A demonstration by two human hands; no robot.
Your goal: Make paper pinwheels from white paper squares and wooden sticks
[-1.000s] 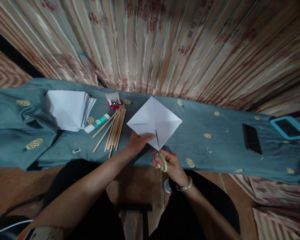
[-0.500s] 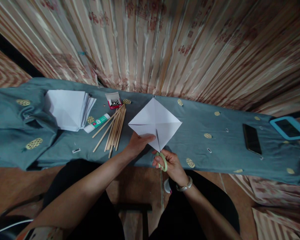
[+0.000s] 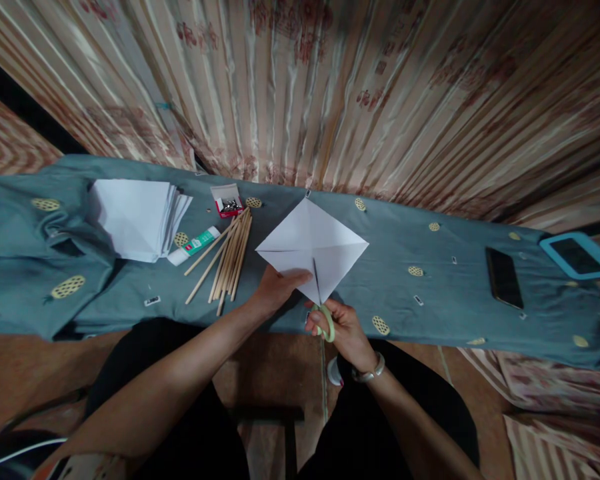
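Note:
A square sheet of white paper (image 3: 325, 230), turned like a diamond and creased across the middle, is held above the cloth. My left hand (image 3: 283, 288) grips its lower left edge, thumb on top and the other fingers hidden underneath. Slits run inward from the left corner and from the bottom corner. In my right hand (image 3: 341, 325) is a pair of scissors (image 3: 329, 327) with pale green handles, fingers closed around the loops. The scissors point away from me at the paper's bottom corner, and a dark blade line shows along the slit there.
Left of the paper lie several wooden sticks (image 3: 234, 257), a glue stick (image 3: 195, 245), an opened small red box (image 3: 227, 201) of metal pins and a stack of white paper (image 3: 133, 217). Far right are a phone (image 3: 503, 278) and a blue-framed tablet (image 3: 577, 255). A curtain (image 3: 300, 100) hangs behind the table.
The paper's right corner has shifted slightly to the right and its top corner slightly down. Both hands keep their holds, almost unmoved.

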